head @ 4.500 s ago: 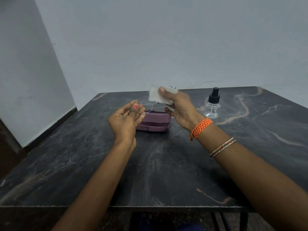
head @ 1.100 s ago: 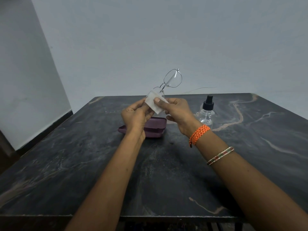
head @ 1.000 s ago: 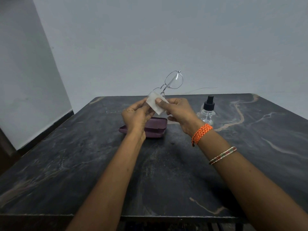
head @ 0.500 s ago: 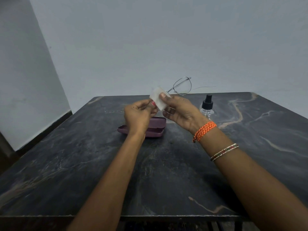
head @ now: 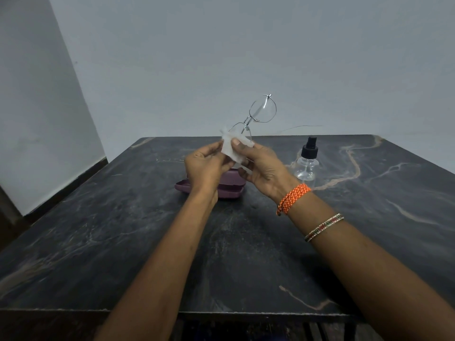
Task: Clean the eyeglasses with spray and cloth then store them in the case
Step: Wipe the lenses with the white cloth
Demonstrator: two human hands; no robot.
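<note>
Both hands were raised above the dark marble counter (head: 123,230). The right hand (head: 261,166) pinched the white cloth (head: 231,148) around the lower lens of the eyeglasses (head: 262,112), thumb on the cloth's near face. The left hand (head: 204,166) had its fingers (head: 214,150) closed on the cloth's left edge. The upper lens stood clear above both hands, tilted right. The purple case (head: 231,190) lay on the counter behind the hands; the spray bottle (head: 306,161) stood upright to its right.
</note>
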